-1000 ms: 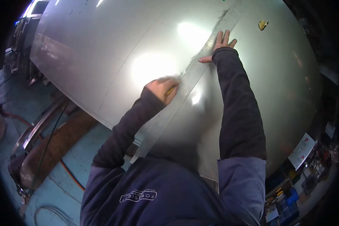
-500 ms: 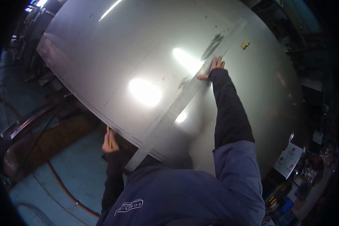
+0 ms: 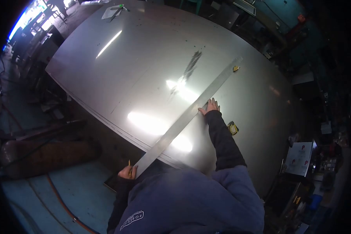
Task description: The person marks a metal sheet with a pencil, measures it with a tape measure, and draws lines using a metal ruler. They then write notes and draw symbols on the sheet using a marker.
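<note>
Step in hand: we seem to be steadying or lining up the long metal strip (image 3: 176,128), which lies slantwise across the metal sheet (image 3: 101,87), its near end past the edge.
Left grip: our left hand (image 3: 125,172) is closed around a pencil (image 3: 129,163), its thumb at the strip's near end.
Right grip: our right hand (image 3: 211,107) is spread, touching the strip near mid-length; we cannot tell whether anything sits under the palm.
Any shift calls for: both hands guiding the strip evenly, we judge.
In the way: a small yellow object (image 3: 236,68) beside the far end.
Around: tape measure (image 3: 233,128) beside our right sleeve; dark smudges (image 3: 192,66) left of the strip.
</note>
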{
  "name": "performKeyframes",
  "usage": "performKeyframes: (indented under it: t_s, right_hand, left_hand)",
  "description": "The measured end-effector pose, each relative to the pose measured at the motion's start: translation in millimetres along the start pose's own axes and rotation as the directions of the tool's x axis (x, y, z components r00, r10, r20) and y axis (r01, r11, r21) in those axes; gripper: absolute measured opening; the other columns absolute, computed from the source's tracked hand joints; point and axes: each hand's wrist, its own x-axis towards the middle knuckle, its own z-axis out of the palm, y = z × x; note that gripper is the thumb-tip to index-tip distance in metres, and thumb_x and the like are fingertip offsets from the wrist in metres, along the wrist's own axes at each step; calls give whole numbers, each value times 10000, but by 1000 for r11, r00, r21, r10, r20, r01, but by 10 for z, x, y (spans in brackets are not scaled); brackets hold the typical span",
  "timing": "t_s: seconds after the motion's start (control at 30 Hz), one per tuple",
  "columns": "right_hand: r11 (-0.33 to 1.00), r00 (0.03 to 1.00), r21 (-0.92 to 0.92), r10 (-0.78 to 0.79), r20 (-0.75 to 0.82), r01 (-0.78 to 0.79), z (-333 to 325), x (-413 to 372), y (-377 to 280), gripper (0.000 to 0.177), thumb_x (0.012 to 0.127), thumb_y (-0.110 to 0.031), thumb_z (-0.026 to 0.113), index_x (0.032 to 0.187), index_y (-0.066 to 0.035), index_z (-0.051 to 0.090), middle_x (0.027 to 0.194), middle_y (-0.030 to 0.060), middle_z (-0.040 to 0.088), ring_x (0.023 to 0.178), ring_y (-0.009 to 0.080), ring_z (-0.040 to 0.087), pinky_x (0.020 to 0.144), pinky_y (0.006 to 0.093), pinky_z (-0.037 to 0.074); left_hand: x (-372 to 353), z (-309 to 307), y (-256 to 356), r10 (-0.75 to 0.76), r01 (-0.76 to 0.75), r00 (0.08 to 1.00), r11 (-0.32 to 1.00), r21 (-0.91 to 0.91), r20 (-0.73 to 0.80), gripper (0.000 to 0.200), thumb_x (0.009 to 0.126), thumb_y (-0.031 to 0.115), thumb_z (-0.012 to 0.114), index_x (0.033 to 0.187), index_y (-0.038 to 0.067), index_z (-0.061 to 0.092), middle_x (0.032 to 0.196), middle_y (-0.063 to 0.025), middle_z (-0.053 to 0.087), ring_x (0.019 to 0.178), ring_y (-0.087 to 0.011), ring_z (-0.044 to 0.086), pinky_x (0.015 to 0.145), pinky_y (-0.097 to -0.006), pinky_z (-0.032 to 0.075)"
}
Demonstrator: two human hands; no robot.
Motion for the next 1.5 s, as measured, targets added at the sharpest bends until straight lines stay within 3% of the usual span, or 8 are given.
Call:
performKeyframes:
  t_s: [0.17, 0.23, 0.37, 0.5, 0.57, 0.9, 1.07, 1.5]
  right_hand:
    - [291, 992, 948, 42, 118, -125, 367, -718, -251, 985, 811, -568, 706, 1482, -2, 258, 1283, 209, 568, 1052, 341, 633, 847, 400, 541]
    - [-179, 932, 915, -23, 363, -361, 364, -1141, -471, 788, 907, -399, 669, 1476, -43, 255, 1296, 193, 537, 1010, 357, 642, 828, 438, 575]
    - [-290, 971, 939, 94, 221, -186, 524, -1375, -334, 695, 879, -243, 712, 1423, -9, 348, 1240, 180, 576, 1003, 310, 646, 831, 420, 574]
    - [71, 965, 978, 161, -204, 195, 991, -1008, 554, 691, 824, -285, 763, 1349, 36, 448, 1173, 178, 632, 1014, 261, 636, 894, 374, 514]
    - [928, 781, 371, 258, -569, -36, 999, -1199, 582, 893, 756, -374, 800, 1438, 9, 369, 1262, 254, 572, 1180, 344, 554, 1007, 442, 442]
    - [219, 864, 965, -503, -17, 147, 486, -1995, -1686, 384, 999, -204, 544, 1324, 0, 542, 1084, 94, 674, 1015, 140, 619, 892, 274, 495]
    - [18, 940, 999, -338, 43, -40, 654, -1571, -2531, 237, 1007, -217, 510, 1056, -22, 635, 906, 82, 676, 772, 160, 652, 742, 312, 549]
    - [835, 936, 482, -105, -335, 266, 1041, -328, -3695, 210, 842, -198, 658, 972, -33, 662, 826, 148, 638, 716, 308, 626, 662, 405, 505]
  left_hand:
    - [852, 395, 673, 102, -114, 969, 993, 41, 223, 227, 859, 260, 693, 808, 39, 681, 741, -198, 652, 681, -377, 646, 608, -446, 513]
    - [1123, 710, 971, 216, -169, 941, 967, -190, 262, 252, 870, 232, 680, 993, 12, 691, 849, -242, 672, 818, -400, 669, 718, -412, 539]
    - [1437, 978, 1417, 268, -192, 868, 958, -214, 419, 275, 946, 130, 546, 1190, 8, 586, 844, -189, 706, 782, -328, 702, 711, -377, 552]
    - [1491, 933, 1255, 146, -8, 848, 964, -264, 509, 261, 996, 230, 516, 1080, 18, 644, 640, -91, 657, 582, -160, 652, 589, -307, 527]
    - [1522, 646, 1299, 81, 16, 795, 988, -155, 602, 376, 968, 395, 532, 975, 50, 680, 832, -168, 694, 805, -347, 677, 749, -419, 525]
    - [1785, 310, 800, 417, -245, 642, 907, -344, 643, 346, 896, 395, 668, 976, 59, 694, 652, -144, 650, 587, -262, 659, 567, -373, 504]
    - [2222, -100, -121, 351, -182, 656, 933, -311, 668, 365, 885, 371, 671, 1119, 92, 672, 797, -152, 703, 727, -283, 701, 674, -376, 545]
    - [3293, -1463, -2265, -61, 112, 942, 984, -139, 329, 264, 873, 209, 681, 1098, 71, 681, 829, -117, 716, 742, -255, 700, 709, -356, 551]
